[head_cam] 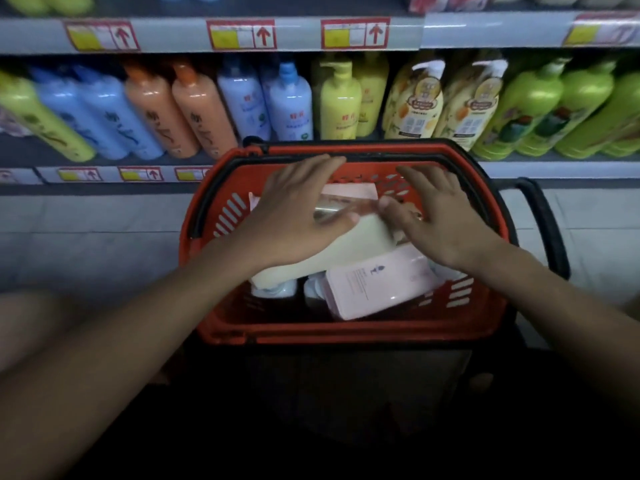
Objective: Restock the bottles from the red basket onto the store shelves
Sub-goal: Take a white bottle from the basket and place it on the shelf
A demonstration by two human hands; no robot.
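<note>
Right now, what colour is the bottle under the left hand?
Cream bottle, under the left hand; seen in the head view.

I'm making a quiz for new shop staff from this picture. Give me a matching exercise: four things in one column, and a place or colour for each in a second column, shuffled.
Things
1. cream bottle
2. pink bottle
3. orange bottles
4. left hand

Places or colours
A. upright on the shelf, left of the pale blue ones
B. lies in the near right part of the red basket
C. rests on top of the cream bottle
D. lies slantwise on top of the basket's load, under both hands

Pairs: 1-D, 2-B, 3-A, 4-C
</note>
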